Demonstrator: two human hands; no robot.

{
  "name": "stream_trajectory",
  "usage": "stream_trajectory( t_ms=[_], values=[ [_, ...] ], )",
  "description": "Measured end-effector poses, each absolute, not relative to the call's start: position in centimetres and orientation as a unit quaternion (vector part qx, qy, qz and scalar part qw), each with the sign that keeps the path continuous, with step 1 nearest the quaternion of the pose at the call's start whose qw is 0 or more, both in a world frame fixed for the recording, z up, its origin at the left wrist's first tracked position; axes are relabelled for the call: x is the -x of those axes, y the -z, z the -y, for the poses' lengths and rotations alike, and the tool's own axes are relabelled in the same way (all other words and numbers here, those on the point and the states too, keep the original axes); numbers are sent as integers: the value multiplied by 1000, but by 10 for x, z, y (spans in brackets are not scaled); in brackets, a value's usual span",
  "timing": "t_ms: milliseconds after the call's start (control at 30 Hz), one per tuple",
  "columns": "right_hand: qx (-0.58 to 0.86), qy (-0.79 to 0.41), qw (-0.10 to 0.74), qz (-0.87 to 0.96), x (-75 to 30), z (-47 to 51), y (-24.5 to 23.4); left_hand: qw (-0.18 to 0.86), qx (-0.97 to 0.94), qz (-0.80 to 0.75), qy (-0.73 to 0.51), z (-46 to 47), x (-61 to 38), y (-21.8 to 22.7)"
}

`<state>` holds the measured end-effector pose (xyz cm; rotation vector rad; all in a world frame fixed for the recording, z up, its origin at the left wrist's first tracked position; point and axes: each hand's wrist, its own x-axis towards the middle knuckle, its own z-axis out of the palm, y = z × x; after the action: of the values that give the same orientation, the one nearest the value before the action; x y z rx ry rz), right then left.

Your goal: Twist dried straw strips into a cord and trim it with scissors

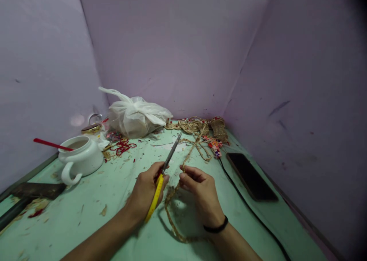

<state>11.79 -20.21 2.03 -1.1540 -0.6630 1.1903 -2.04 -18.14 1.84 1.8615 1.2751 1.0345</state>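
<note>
My left hand [147, 188] is closed round a pair of scissors [156, 198] with yellow handles, the blades pointing up and away from me. Just to its right, my right hand [200, 190] pinches a braided cord [189, 154] of tan, jute-like fibre between thumb and fingertips. From the pinch one part of the cord runs back toward a tan heap, and another hangs in a loop down to the table and passes by my right wrist. The blades are beside the cord, apart from it.
On the left stand a white pot [86, 161] with a red stick and a dark flat tool [40, 190]. At the back lie a white plastic bag [137, 115], red thread [123, 147], braided pieces [192, 126] and a twine spool [219, 129]. A phone [252, 176] and black cable [249, 207] are right.
</note>
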Motion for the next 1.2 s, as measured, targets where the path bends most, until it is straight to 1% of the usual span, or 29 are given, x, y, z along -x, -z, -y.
stream_trajectory(
  t_ms=[67,200,267,333,400,533,600,667,867,1200],
  values=[
    [487,-546,630,261,-119,202,-21,306,-709,-495,-398,178,23,-17],
    [433,-618,621,210,-119,201,-17,315,-696,-500,-408,175,22,-16],
    [411,-631,624,210,-118,201,-15,308,-706,-499,-397,177,22,-16],
    [409,-613,634,236,-116,201,-14,281,-736,-495,-367,178,24,-18],
    [436,-566,644,273,-115,201,-14,236,-779,-481,-326,179,29,-20],
    [508,-458,655,321,-115,202,-16,107,-854,-423,-284,172,39,-20],
    [523,-430,653,339,-116,201,-15,46,-876,-395,-273,166,41,-18],
    [529,-418,646,358,-116,201,-14,8,-890,-378,-254,161,40,-16],
    [517,-405,619,431,-119,202,-13,-70,-915,-326,-226,150,32,-16],
    [535,-387,595,457,-120,205,-22,-109,-915,-318,-221,135,45,-14]
  ],
)
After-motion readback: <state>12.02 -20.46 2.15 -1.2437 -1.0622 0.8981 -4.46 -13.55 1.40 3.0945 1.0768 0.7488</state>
